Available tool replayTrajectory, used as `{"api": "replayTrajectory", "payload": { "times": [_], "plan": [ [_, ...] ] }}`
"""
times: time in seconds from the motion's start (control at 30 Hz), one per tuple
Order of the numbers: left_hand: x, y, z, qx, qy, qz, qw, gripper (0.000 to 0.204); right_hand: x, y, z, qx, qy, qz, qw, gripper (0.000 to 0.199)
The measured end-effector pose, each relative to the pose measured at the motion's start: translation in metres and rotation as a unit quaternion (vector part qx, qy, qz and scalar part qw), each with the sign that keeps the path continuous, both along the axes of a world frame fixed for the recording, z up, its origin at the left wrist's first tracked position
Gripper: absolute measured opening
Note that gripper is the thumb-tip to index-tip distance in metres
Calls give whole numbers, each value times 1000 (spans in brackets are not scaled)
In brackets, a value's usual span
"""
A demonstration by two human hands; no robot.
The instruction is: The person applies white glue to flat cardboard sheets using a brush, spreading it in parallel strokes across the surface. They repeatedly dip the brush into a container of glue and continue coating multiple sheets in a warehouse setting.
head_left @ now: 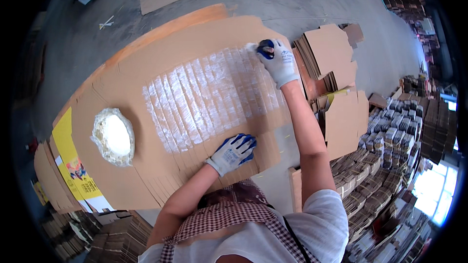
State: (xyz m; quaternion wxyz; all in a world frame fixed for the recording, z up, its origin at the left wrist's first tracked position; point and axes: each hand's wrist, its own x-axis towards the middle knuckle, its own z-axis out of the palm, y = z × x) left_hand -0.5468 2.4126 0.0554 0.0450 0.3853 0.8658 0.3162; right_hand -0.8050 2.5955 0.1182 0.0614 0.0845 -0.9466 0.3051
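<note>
Spread across the middle, in front of the body: overlapping sheets (195,95) of cardboard, fanned in narrow steps and covered over much of the exposed part with a whitish, glossy film (214,80). At the far right corner of the film, a closed grip in the right hand (277,59), wrapped around a small tool, probably a brush (252,47), mostly hidden by the glove. Along the near edge, a loose, empty grip in the left hand (233,154), laid palm down on the sheets with fingers apart. Off to the left, on bare cardboard, a bowl (99,140) with crinkled plastic at the rim, full of white paste (118,135) by the look of it.

For handling, likely light and fairly stiff, yet bendy across such a span; apt to slip out of step if pushed sideways. Probably wet, slick and somewhat softened under the film. Best taken by the dry margins, near or far edge, with flat support from below.
</note>
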Motion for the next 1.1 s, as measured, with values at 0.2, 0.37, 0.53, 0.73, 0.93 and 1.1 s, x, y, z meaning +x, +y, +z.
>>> {"api": "replayTrajectory", "payload": {
  "times": [0.2, 0.37, 0.53, 0.73, 0.93, 1.1],
  "plan": [
    [5, -4, -5, -2, -16, 7, 1000, 38, 9, -39, 12, 3, 39, 60, 997, 26],
    [9, -9, -14, 6, -7, -6, 1000, 38, 11, -73, 22, 55, 16, 42, 997, 32],
    [13, -8, -12, -4, 51, -7, 999, 38, 23, -102, 17, 26, 4, 145, 989, 38],
    [9, -9, -12, 2, 38, -14, 999, 37, 37, -131, 34, 17, 7, 105, 994, 40],
    [12, -12, -11, 39, 62, 3, 997, 37, 34, -142, 25, 116, -14, 53, 992, 39],
    [13, -15, -16, 44, 61, 11, 997, 35, 49, -166, 25, 74, 13, 101, 992, 35]
  ]
}}
